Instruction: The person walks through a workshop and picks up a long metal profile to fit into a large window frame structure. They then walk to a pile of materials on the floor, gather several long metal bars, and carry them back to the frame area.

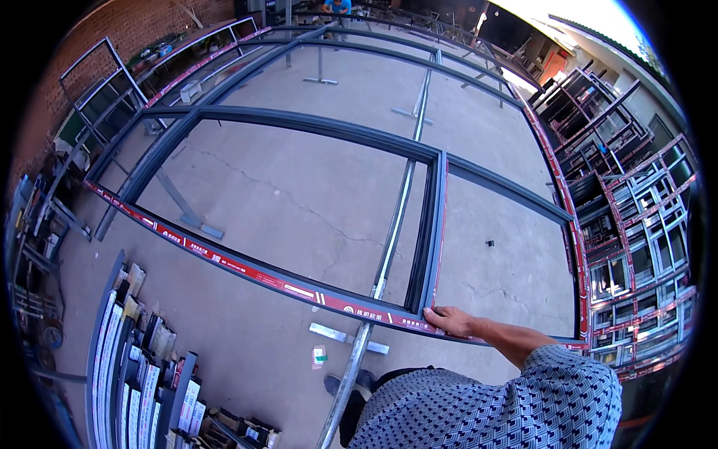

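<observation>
- Red tape (pixel 407 323) runs up to the right hand (pixel 451 322), which lies back upward across the near bar (pixel 284 285) of a large metal frame (pixel 321 129); its fingers point left, and whether they close around the bar cannot be told.
- Just beyond the fingertips: a dark divider bar (pixel 434 224) meets the near bar and runs away from the hand.
- Right of the hand: the bare forearm (pixel 516 343), then a patterned sleeve (pixel 568 389).
- Around these: the frame extends left, right and well beyond the hand, its dark bars bounding several open panels.
- Left of the hand: a metal rail (pixel 348 389) passes beneath the frame, a pale crosspiece (pixel 330 334) beside it.
- Farther left, nearer the wearer: bundled long profiles (pixel 142 374).
- Beyond the hand, slightly right: a small dark object (pixel 490 243) on the floor (pixel 516 262).
- Well right: stacked frames (pixel 636 247), some red-taped.
- Farthest beyond: a person in blue (pixel 337 7).
</observation>
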Motion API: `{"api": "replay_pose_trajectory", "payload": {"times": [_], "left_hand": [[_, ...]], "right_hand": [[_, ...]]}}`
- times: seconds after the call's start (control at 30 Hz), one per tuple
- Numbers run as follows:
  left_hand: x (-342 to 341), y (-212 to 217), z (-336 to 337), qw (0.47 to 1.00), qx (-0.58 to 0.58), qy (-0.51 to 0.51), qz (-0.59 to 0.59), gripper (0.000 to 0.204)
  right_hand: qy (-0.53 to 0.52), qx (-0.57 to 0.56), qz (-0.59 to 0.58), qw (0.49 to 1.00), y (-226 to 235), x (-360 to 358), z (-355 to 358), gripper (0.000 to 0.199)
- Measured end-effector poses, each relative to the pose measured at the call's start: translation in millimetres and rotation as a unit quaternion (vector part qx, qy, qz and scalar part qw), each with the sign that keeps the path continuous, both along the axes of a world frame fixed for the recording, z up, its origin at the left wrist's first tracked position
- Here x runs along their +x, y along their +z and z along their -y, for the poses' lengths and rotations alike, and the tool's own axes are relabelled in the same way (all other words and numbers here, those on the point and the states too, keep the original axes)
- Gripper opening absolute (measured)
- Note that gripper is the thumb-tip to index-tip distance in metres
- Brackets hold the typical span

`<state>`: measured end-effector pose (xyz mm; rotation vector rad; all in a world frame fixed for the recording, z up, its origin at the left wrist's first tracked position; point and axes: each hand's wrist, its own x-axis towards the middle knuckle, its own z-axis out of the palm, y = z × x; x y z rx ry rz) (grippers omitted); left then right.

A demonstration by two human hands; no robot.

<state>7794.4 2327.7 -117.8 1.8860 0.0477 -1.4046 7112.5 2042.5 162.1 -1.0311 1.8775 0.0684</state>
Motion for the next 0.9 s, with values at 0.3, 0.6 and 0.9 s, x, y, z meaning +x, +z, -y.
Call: {"api": "replay_pose_trajectory", "payload": {"times": [0.3,0.6,0.9], "left_hand": [[-98,17,92,0.996,0.072,0.049,-0.02,0.026],[-212,117,195,0.999,0.036,0.002,0.039,0.019],[-208,136,200,0.999,-0.002,-0.043,0.006,0.029]], "right_hand": [[0.017,-0.012,0.01,1.0,20,2,10,0.107],[0.01,-0.085,-0.028,0.996,-3,7,2,0.084],[-0.008,-0.142,0.017,0.99,-5,15,0,0.082]]}}
